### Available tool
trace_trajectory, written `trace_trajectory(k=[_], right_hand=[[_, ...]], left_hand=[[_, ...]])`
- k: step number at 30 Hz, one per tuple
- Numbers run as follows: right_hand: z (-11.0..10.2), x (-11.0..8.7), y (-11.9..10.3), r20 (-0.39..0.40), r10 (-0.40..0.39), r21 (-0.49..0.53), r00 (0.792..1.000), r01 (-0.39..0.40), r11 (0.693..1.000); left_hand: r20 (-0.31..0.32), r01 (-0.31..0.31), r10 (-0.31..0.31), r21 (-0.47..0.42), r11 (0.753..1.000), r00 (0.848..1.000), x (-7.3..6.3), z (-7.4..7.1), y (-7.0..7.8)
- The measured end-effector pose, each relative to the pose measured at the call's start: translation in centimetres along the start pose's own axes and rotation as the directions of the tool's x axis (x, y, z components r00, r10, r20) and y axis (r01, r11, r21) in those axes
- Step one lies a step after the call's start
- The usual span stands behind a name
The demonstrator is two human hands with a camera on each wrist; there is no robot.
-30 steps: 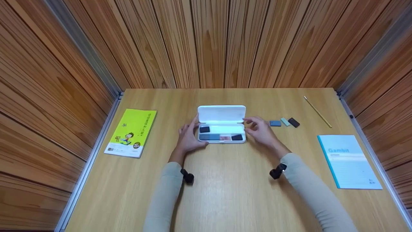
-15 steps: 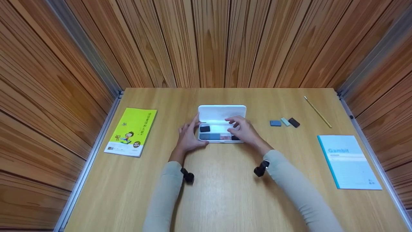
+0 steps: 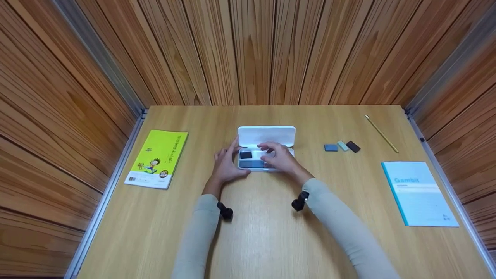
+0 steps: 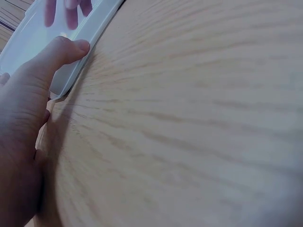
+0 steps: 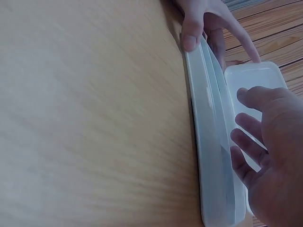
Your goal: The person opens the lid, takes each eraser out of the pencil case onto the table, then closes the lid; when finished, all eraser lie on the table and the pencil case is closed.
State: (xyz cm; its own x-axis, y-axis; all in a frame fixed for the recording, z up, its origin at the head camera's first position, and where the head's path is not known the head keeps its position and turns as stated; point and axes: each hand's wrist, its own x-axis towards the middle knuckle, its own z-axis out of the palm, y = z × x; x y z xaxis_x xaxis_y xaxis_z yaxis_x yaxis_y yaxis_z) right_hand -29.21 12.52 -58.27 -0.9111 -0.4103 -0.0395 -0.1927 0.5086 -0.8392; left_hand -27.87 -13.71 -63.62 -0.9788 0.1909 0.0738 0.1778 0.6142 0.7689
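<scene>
at the table's middle: white case [image 3: 266, 149] lies with its lid raised toward the far wall, so the tray is laid bare.
left hand [image 3: 226, 166]: pressed against the case's left end, thumb on its front edge, steadying it; nothing is clasped.
right hand [image 3: 279, 158]: held over the tray, fingers loosely spread, nothing held.
right of the case: three small erasers [image 3: 342, 146] are left apart.

Smooth white plastic with a soft sheen on the open case [image 3: 266, 135], under the right hand [image 3: 281, 159] and against the left hand [image 3: 226, 164]. Pale wood-grain table [image 3: 271, 232], matt and even. Glossy paper cover on the green booklet [image 3: 157, 159] left of the left hand; duller paper on the blue booklet [image 3: 420, 193] right of the right hand. Ribbed brown wood on the walls [image 3: 248, 50]; dull grey metal along the corner strips [image 3: 100, 50].
</scene>
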Motion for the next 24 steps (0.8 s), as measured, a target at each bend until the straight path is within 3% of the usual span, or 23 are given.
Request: trace_trajectory(k=[13, 20, 24], right_hand=[[2.1, 1.4, -0.4, 0.03, -0.017, 0.004, 0.999, 0.017, 1.0], [2.8, 2.1, 0.1, 0.016, -0.107, 0.007, 0.994, 0.107, 0.994], [2.9, 2.2, 0.2, 0.024, -0.098, 0.01, 0.995, 0.098, 0.995]], left_hand=[[0.005, 0.006, -0.006, 0.017, 1.0, 1.0, 0.1, -0.1, 0.0], [0.004, 0.004, -0.004, 0.011, 1.0, 1.0, -0.1, -0.4, 0.3], [0.007, 0.014, -0.014, 0.021, 1.0, 1.0, -0.2, -0.2, 0.4]])
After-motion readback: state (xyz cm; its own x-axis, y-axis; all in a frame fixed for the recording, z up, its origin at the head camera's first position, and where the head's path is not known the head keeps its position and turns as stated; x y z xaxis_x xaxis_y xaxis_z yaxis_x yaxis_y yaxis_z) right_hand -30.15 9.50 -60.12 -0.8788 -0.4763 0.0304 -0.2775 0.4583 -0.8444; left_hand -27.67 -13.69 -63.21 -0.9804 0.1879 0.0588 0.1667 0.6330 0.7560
